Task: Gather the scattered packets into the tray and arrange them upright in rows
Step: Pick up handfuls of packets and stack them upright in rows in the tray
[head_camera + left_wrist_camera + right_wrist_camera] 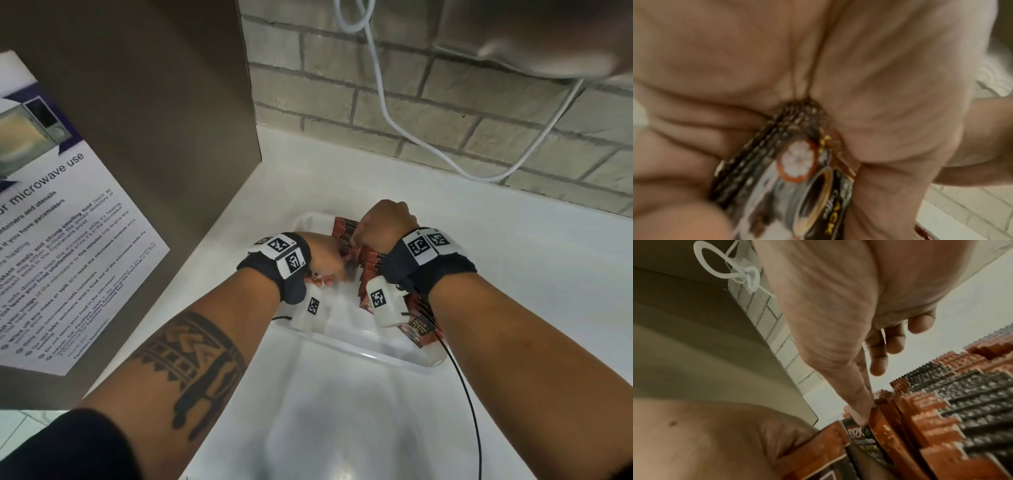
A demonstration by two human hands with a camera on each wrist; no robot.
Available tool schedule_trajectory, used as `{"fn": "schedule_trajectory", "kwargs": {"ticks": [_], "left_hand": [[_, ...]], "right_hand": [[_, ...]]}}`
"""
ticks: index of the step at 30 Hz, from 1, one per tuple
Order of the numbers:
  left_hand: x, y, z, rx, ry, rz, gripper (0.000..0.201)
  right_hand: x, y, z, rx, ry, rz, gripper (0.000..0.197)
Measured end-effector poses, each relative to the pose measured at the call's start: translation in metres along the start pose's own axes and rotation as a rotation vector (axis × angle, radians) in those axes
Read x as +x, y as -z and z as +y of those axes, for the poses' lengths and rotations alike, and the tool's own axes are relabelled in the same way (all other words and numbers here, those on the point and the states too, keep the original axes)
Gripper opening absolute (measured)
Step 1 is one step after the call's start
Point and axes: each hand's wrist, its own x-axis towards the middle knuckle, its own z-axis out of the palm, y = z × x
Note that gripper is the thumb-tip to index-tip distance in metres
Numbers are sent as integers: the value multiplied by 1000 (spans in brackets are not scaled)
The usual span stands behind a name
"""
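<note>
Left hand (818, 68) clamps a packet bundle (781, 170); right hand (383, 224) pinches one packet (863, 433) beside it, rowed packets (962, 402) behind, in tray (383, 346).

head cam downward, wrist cams close-up

Red-brown packets (371, 263) upright in rows along white tray (373, 346) right side.

White counter (513, 274) meeting a pale brick wall (428, 99). A white cable (385, 113) droops in a loop against the bricks. At left, a brown panel (164, 102) bearing a printed microwave-use notice (68, 219).
</note>
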Motion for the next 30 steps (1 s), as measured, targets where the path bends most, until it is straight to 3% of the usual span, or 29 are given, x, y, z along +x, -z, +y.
{"fn": "schedule_trajectory", "kwargs": {"ticks": [16, 25, 30], "left_hand": [[10, -4, 1, -45, -7, 4, 47], [7, -5, -1, -97, -15, -2, 28], [3, -4, -1, -122, -9, -8, 23]], "right_hand": [[7, -1, 2, 5, 60, -10, 10], [-1, 7, 2, 28, 106, -20, 14], [-6, 15, 2, 32, 135, 17, 30]]}}
